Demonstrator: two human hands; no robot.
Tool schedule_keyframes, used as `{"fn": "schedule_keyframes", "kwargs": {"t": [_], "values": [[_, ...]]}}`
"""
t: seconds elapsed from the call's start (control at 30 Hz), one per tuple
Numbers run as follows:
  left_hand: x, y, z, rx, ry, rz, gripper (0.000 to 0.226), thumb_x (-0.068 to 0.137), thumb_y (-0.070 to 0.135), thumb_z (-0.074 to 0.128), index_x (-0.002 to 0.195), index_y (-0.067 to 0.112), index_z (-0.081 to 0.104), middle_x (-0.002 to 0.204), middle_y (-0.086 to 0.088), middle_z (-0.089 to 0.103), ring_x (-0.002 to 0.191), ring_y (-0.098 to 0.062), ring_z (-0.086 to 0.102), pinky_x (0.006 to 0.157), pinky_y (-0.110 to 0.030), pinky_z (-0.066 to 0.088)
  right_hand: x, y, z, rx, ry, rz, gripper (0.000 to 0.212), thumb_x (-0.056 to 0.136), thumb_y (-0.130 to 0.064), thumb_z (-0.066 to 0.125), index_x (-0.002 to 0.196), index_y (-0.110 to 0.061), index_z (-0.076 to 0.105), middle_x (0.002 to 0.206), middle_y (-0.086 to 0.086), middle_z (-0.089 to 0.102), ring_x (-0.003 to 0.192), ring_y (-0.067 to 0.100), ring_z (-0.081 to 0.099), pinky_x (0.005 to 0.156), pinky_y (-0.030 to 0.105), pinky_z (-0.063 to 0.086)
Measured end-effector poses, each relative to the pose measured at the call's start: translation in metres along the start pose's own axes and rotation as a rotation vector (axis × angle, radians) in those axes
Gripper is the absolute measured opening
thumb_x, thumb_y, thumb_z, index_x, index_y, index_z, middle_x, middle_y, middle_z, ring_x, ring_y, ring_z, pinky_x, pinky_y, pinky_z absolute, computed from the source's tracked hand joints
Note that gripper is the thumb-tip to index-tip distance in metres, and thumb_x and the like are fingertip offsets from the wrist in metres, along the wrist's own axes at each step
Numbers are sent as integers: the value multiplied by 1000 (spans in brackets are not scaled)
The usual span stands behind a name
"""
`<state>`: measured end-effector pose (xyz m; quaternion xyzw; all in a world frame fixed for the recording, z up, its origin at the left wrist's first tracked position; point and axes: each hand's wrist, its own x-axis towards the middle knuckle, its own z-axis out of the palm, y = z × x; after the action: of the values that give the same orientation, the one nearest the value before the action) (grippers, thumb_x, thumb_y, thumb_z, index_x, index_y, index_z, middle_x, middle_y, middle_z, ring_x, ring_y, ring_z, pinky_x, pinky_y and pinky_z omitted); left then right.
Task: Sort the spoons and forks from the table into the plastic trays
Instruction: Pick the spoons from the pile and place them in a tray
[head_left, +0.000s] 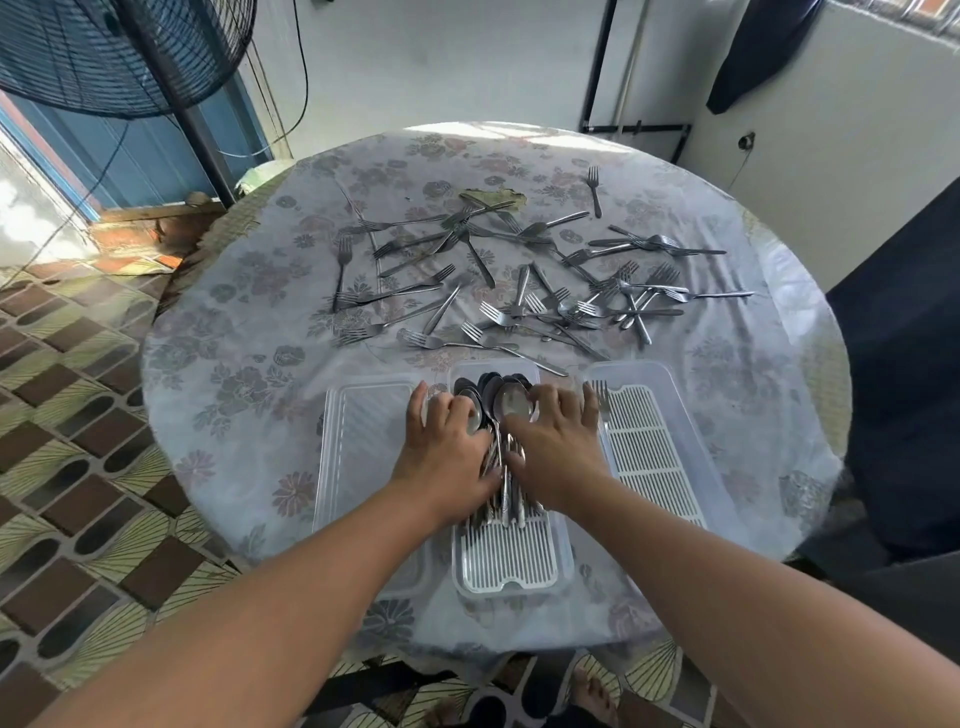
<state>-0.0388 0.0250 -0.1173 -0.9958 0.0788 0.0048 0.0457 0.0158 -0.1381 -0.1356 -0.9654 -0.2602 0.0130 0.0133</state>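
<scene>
Three clear plastic trays stand side by side near the table's front edge. The middle tray (511, 564) holds a pile of spoons (493, 395), bowls pointing away from me. My left hand (447, 447) and my right hand (558, 447) both lie on that pile, fingers spread and pressing on the spoons from either side. The left tray (363, 441) shows nothing inside. The right tray (654, 447) has a white slatted insert and one fork (602, 397) at its far left corner. Several forks (519, 280) lie scattered across the middle of the table.
The round table (234, 374) wears a floral cloth under clear plastic. A standing fan (130, 57) is at the far left. A dark chair or cloth (904, 395) stands at the right edge. A lone fork (594, 189) lies far back.
</scene>
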Motion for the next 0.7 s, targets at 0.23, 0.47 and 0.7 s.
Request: {"fn": "schedule_keyframes", "kwargs": {"t": [0.23, 0.47, 0.7], "values": [[5, -18, -2, -89, -67, -49, 45, 83, 70, 58, 111, 37, 71, 141, 1, 35, 140, -29, 18, 120, -60, -13, 5, -7, -4, -65, -67, -164, 51, 91, -62, 61, 139, -52, 49, 156, 7, 31, 150, 36, 17, 114, 70, -21], [2, -13, -4, -124, -56, -111, 40, 86, 64, 62, 116, 38, 70, 144, -1, 34, 140, -31, 18, 121, -58, -12, 10, -4, -17, -87, -112, -270, 33, 96, -48, 57, 130, -49, 59, 140, 1, 49, 148, 29, 30, 114, 72, -19], [-5, -13, -5, -74, -24, -112, 44, 87, 66, 55, 112, 35, 74, 146, -2, 35, 140, -32, 20, 119, -58, -16, 5, 2, -14, -71, -84, -332, 36, 100, -55, 45, 132, -48, 59, 133, -4, 59, 142, 23, 45, 113, 72, -20]]}}
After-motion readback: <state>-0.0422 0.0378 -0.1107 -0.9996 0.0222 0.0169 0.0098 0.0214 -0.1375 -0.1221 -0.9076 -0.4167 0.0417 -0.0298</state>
